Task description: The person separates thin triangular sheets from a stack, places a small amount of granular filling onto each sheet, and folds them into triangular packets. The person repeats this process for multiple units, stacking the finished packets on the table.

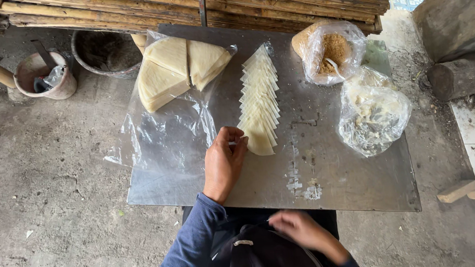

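A grey metal sheet [330, 165] lies across my lap as a work surface. On it a fanned row of pale triangular wrapper sheets [259, 100] runs away from me. My left hand [224, 161] rests on the sheet, its fingertips touching the nearest wrapper [260, 143] at its left edge. My right hand [300, 230] is low by my lap below the sheet's near edge, fingers curled; nothing shows clearly in it. Stacks of wrapper wedges [178, 67] sit on clear plastic [164, 139] at the far left.
A plastic bag of brown crumbs [332, 49] with a white spoon and a bag of pale filling [373, 117] sit on the right. Bamboo poles [193, 4] lie beyond. A pink bucket [43, 75], a dark basin [104, 51] and a log [459, 76] stand on the concrete floor.
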